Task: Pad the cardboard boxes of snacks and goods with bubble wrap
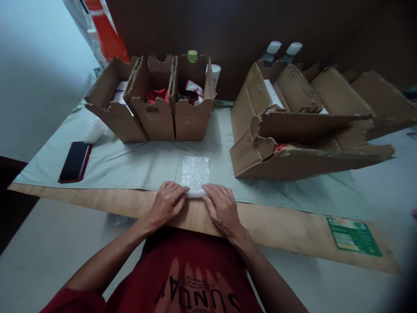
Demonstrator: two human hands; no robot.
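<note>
A small square of bubble wrap (195, 173) lies flat on the pale sheet near the table's front edge. My left hand (167, 202) rests palm down at its near left corner, fingertips touching the wrap. My right hand (221, 208) lies palm down at its near right corner, fingers likewise on the wrap's edge. Both hands lie flat with fingers stretched out, pressing rather than gripping.
Three open cardboard boxes (156, 108) with red packets stand at the back left, a green-capped bottle (192, 56) behind them. A large torn carton (293, 143) lies at the right. A dark phone (75, 161) lies at the left, a green label (353, 236) on the wooden edge.
</note>
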